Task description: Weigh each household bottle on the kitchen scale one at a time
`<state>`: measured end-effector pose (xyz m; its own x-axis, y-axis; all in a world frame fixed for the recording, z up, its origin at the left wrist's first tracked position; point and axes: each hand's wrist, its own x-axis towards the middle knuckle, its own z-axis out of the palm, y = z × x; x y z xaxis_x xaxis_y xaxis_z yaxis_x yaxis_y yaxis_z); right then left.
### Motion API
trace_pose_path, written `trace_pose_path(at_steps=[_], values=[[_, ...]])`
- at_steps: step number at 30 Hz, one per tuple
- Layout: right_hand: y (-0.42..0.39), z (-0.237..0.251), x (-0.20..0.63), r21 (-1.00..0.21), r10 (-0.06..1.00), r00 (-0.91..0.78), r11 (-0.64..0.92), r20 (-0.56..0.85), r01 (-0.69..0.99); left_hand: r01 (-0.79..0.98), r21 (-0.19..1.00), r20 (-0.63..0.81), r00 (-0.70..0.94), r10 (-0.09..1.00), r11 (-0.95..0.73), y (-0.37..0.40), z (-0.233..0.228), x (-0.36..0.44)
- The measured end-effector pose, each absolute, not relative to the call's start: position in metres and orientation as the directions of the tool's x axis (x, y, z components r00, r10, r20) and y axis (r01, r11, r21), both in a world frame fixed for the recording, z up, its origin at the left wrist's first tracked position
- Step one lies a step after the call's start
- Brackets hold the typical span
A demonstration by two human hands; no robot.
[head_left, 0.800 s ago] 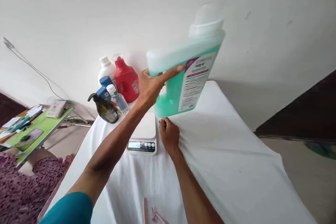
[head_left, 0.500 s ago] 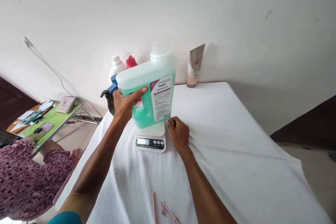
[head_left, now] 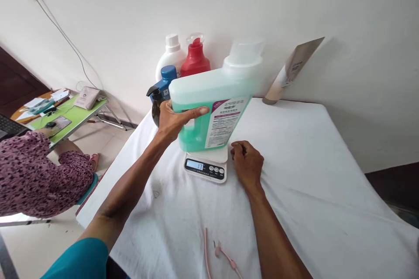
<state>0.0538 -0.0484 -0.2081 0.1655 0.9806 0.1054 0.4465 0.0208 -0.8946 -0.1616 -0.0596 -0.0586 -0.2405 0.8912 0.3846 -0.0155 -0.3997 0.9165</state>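
Note:
My left hand [head_left: 175, 123] grips the handle of a large translucent jug [head_left: 195, 89] of green liquid with a printed label and a white cap. The jug leans to the right, its base over the plate of a small white kitchen scale [head_left: 205, 169]. Whether the base bears on the plate, I cannot tell. The lit display seems to read 17. My right hand [head_left: 248, 161] rests on the white cloth just right of the scale, its fingers curled in a loose fist with no object showing.
Behind the jug stand a white bottle [head_left: 170, 59], a red bottle [head_left: 195, 60], a blue bottle [head_left: 167, 74] and a dark pump bottle [head_left: 156, 107]. A beige tube [head_left: 291, 74] stands by the wall. Pink cords [head_left: 207, 250] lie in front. A person [head_left: 49, 178] sits left, beside a green table [head_left: 78, 111].
The view has shifted, so the table's things appear farther right. The jug's base looks lower and closer to the scale, with my left hand still gripping it. My right hand stays beside the scale.

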Motion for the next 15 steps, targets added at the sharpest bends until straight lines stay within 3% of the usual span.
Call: trace_pose_path(at_steps=[7,10,15], values=[[-0.052,-0.203,0.051,-0.908,0.98,0.184,-0.012,0.071,0.419,0.09,0.873,0.487,-0.183,0.854,-0.479,-0.065,-0.068,-0.183],[-0.053,-0.201,0.05,-0.907,0.98,0.186,-0.016,0.069,0.42,0.136,0.837,0.544,-0.309,0.78,-0.53,-0.069,-0.099,-0.19],[-0.054,-0.201,0.051,-0.89,0.98,0.162,0.027,0.112,0.455,0.21,0.905,0.423,-0.547,0.722,-0.371,-0.072,-0.167,-0.188]])
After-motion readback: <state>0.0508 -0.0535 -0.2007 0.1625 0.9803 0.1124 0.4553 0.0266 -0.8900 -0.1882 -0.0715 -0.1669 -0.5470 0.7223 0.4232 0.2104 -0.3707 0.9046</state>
